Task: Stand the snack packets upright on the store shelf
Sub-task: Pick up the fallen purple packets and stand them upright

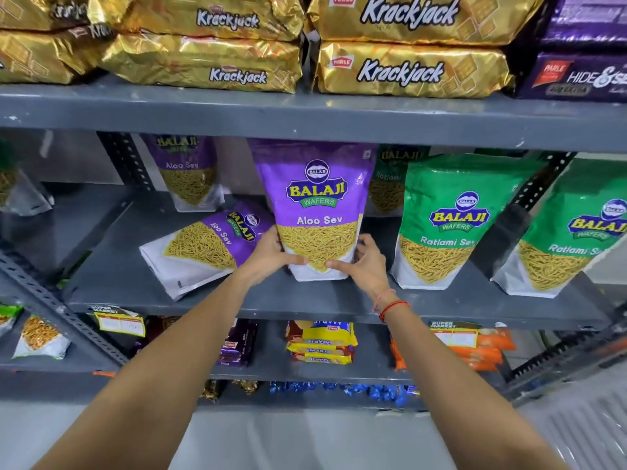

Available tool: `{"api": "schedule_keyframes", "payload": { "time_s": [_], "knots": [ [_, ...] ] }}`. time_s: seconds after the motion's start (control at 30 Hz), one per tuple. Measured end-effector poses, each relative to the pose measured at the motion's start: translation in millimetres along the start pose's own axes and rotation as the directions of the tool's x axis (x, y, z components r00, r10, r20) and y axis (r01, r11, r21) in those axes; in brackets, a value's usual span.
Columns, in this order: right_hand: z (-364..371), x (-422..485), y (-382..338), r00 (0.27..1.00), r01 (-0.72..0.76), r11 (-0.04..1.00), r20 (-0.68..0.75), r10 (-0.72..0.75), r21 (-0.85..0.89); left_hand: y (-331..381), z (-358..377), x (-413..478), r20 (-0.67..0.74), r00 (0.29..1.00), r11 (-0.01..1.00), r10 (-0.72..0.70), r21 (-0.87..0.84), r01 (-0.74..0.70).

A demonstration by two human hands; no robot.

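Note:
A purple Aloo Sev packet stands upright in the middle of the grey shelf. My left hand grips its lower left edge and my right hand grips its lower right edge. Just to its left, a second purple Aloo Sev packet lies flat and tilted on the shelf. A third one stands at the back left. Two green Ratlami Sev packets stand to the right, and another stands behind them.
Gold Krackjack packs and purple Hide & Seek packs fill the shelf above. Biscuit packs and orange packs lie on the shelf below. A slotted metal upright rises between the two front green packets.

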State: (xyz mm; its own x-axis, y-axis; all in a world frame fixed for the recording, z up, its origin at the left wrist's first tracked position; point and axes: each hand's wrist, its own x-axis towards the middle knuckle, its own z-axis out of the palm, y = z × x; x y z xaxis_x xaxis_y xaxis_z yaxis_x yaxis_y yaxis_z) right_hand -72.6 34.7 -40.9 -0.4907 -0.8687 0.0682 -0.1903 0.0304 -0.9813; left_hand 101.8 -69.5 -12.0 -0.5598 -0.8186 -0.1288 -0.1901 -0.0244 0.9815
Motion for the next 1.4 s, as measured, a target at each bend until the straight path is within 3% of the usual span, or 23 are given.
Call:
{"api": "schedule_keyframes", "payload": {
  "time_s": [0.37, 0.47, 0.57, 0.63, 0.67, 0.77, 0.87, 0.97, 1.07, 1.17, 1.3, 1.4],
  "knots": [
    [10, -1, 33, 0.993, -0.047, 0.998, -0.113, 0.042, -0.045, -72, 1, 57, 0.025, 1.000, 0.986, 0.017, 0.165, -0.021],
    [12, -8, 34, 0.987, -0.054, 0.997, -0.153, 0.046, -0.049, -48, -4, 40, 0.048, 0.999, 0.976, 0.019, 0.216, -0.029],
    [28, -28, 30, 0.912, -0.052, 0.999, -0.408, 0.054, 0.016, -11, -20, 16, 0.056, 0.998, 0.979, 0.025, 0.202, -0.036],
    [48, -42, 28, 0.813, -0.034, 0.996, -0.576, 0.079, 0.088, 0, -44, 12, -0.023, 0.997, 0.976, 0.073, 0.206, -0.067],
    [61, -47, 26, 0.802, -0.025, 0.992, -0.590, 0.093, 0.121, 4, -61, 11, -0.092, 0.990, 0.968, 0.105, 0.236, -0.081],
    [109, -48, 25, 0.886, -0.112, 0.981, -0.431, 0.169, 0.156, 0, -116, 9, -0.322, 0.931, 0.894, 0.172, 0.448, -0.011],
    [155, -40, 16, 0.945, -0.252, 0.959, -0.180, 0.273, 0.128, -14, -164, 5, -0.456, 0.887, 0.794, 0.067, 0.563, 0.230],
    [194, -30, 1, 0.906, -0.423, 0.902, 0.054, 0.420, 0.082, -30, -199, -1, -0.484, 0.866, 0.618, -0.127, 0.644, 0.451],
    [221, -21, -12, 0.828, -0.557, 0.815, 0.181, 0.531, 0.158, -37, -211, -6, -0.405, 0.897, 0.619, -0.178, 0.662, 0.422],
    [239, -17, -18, 0.798, -0.597, 0.776, 0.241, 0.552, 0.202, -39, -216, -21, -0.334, 0.904, 0.714, -0.269, 0.560, 0.420],
    [247, -21, -21, 0.794, -0.596, 0.785, 0.271, 0.545, 0.169, -60, -221, -45, -0.196, 0.857, 0.844, -0.476, 0.171, 0.508],
    [242, -26, -27, 0.828, -0.533, 0.827, 0.311, 0.467, 0.177, -76, -223, -52, -0.185, 0.866, 0.883, -0.464, -0.015, 0.470]
  ]
}}
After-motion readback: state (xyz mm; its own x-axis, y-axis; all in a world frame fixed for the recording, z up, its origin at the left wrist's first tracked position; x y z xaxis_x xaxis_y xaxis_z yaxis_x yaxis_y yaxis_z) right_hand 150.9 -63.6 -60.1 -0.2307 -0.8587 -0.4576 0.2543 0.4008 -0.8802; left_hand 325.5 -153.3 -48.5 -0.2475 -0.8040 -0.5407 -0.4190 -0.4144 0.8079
